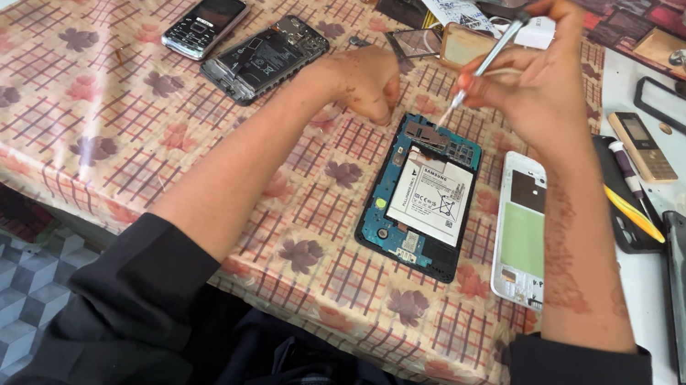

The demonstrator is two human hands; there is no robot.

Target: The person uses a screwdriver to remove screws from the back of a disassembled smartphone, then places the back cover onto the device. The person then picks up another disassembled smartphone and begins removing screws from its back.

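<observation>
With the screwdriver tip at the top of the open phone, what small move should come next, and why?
Probably keep the left hand pressing the open phone at its top corner and turn the screwdriver gently with the right hand. Its tip sits at the phone's top edge, and the back cover already lies aside.

Blue-framed opened phone (pixel 421 195) with white battery, pink floral checked tablecloth (pixel 101 87)

Dark pushed-up sleeves; henna patterning on right forearm (pixel 569 258)

Right hand (pixel 540 79) holds screwdriver (pixel 483 66) on opened phone (pixel 423 194); left hand (pixel 363 81) steadies.
</observation>
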